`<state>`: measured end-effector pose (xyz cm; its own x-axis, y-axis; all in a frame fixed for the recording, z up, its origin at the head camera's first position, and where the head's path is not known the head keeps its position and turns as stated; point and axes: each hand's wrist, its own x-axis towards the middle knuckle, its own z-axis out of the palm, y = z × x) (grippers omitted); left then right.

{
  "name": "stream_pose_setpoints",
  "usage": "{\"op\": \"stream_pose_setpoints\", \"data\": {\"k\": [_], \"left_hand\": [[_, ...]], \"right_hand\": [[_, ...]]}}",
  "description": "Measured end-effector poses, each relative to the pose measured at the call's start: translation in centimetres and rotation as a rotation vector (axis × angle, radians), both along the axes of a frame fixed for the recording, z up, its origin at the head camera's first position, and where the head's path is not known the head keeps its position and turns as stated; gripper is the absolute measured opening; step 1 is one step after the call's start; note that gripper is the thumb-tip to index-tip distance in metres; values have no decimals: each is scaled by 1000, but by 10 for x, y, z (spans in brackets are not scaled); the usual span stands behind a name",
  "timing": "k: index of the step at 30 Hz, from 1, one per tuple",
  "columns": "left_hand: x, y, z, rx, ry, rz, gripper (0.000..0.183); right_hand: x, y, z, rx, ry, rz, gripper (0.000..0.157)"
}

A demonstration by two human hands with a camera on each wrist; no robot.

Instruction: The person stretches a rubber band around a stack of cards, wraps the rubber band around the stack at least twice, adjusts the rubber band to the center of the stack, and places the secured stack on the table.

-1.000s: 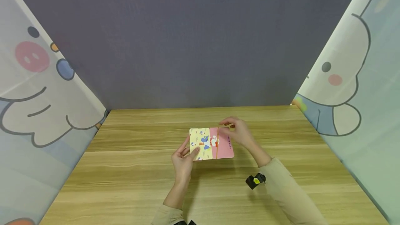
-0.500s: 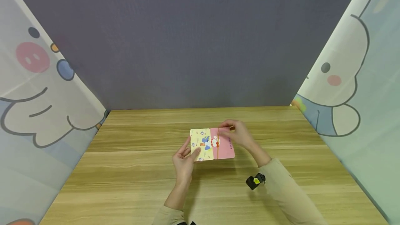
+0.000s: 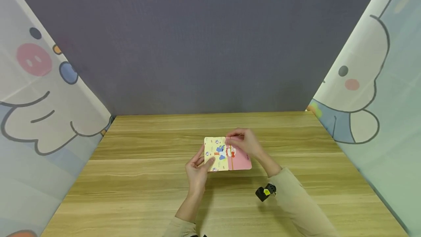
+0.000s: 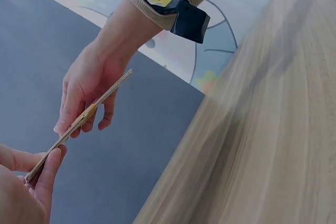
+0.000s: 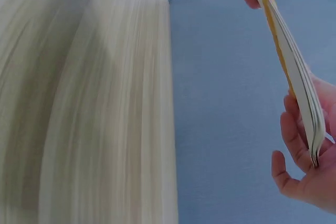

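A thin notebook [image 3: 216, 161], yellow on its left half and pink with a white character on its right, is held up over the table. An orange rubber band [image 3: 232, 162] runs across the pink half, close to the middle seam. My left hand [image 3: 196, 171] pinches the notebook's left edge, thumb on the front cover. At the top edge my right hand [image 3: 247, 143] holds the notebook beside the band, thumb over the front and fingers reaching behind. Edge-on in the right wrist view, layered pages [image 5: 300, 77] show, with the band [image 5: 279, 45] along them.
The wood-grain table [image 3: 138, 178] lies below both hands. Behind it rises a dark grey panel [image 3: 210, 46], with cartoon-printed sheets on the left [image 3: 49, 120] and right [image 3: 361, 101]. A black wrist camera [image 4: 190, 22] juts from the right sleeve.
The notebook and left hand have shifted slightly right and toward me. My right fingertips have moved left along the top edge, and the band sits a little nearer the middle seam.
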<state>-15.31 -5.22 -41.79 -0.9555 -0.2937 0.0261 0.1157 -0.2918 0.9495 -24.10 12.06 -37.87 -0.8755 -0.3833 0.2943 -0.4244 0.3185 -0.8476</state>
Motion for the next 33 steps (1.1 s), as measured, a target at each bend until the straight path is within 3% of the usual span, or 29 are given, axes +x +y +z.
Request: {"op": "stream_pose_setpoints", "data": {"k": [7, 11, 16, 25, 33], "left_hand": [[-1, -2, 1, -23, 12, 10, 50], [-1, -2, 2, -4, 15, 23, 50], [0, 0, 2, 10, 18, 23, 51], [2, 2, 1, 3, 9, 13, 50], [2, 1, 0, 16, 20, 15, 51]], "right_hand": [[14, 2, 36, 49, 71, 3, 18], [16, 7, 46, 125, 73, 6, 15], [13, 9, 42, 135, 36, 62, 15], [11, 2, 31, 56, -29, 64, 17], [11, 1, 31, 58, 26, 66, 18]]}}
